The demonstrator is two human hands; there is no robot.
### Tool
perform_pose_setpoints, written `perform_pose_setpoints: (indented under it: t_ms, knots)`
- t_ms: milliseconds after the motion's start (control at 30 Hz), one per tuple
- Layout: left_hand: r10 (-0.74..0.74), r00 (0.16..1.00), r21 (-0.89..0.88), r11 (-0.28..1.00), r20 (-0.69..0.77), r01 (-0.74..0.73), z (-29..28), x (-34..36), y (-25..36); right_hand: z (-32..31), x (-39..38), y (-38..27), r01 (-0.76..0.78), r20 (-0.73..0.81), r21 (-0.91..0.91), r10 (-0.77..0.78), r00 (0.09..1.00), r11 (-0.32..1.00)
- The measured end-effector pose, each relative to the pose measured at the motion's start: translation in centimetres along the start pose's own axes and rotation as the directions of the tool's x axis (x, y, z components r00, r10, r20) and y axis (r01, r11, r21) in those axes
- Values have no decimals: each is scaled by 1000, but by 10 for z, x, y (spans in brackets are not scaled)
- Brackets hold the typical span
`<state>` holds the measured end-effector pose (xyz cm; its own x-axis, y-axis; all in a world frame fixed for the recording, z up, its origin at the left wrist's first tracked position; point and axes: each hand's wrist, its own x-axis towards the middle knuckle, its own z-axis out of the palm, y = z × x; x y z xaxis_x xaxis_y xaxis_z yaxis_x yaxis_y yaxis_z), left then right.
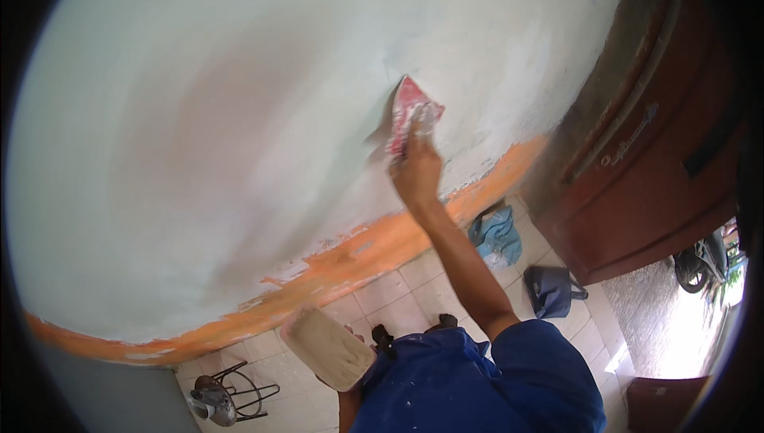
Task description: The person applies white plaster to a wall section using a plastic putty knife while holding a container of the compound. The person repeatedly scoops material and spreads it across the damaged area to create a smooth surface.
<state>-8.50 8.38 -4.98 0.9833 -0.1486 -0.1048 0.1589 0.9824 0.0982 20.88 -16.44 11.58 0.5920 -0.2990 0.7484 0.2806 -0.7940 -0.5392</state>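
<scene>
My right hand point(417, 170) is wrapped round a red, putty-smeared plastering float point(409, 103), its flat blade tilted against the pale wall point(263, 154). White smears cover its handle and part of my fingers. Low in front of me, my left hand point(347, 395) grips a rectangular beige board point(328, 347) from beneath; most of that hand is hidden. The board's face carries a thin spread of putty-like paste. Patchy whitish coating covers the wall around the float, above a band of orange paint point(350, 266).
A round stool point(239, 397) with dark metal legs stands at lower left on the tiled floor point(390, 294). Blue crumpled plastic point(496, 234) and a dark bag point(551, 290) lie by the wall's right end. Beyond are a reddish-brown door point(637, 170) and a parked motorcycle point(700, 266).
</scene>
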Motion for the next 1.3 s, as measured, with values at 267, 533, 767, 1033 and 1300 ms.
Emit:
perform_pose_setpoints:
  t_ms: [267,533,767,1033,1300]
  knots:
    - [-35,998,-27,999,48,37,18,6,-3,16,-17,-46,-91,-29,236,101,994,968]
    - [-110,989,79,992,97,103,17,34,-8,-38,-32,-35,-171,246,455,61,967,874]
    - [-152,988,-41,987,20,153,-17,30,-15,-56,42,30,-389,381,664,158,911,639]
    - [-62,971,82,996,232,44,36,35,-49,-47,67,38,-249,65,322,241,968,913]
    - [-35,994,93,995,101,25,20,18,-47,-65,78,47,-228,-53,251,248,967,941]
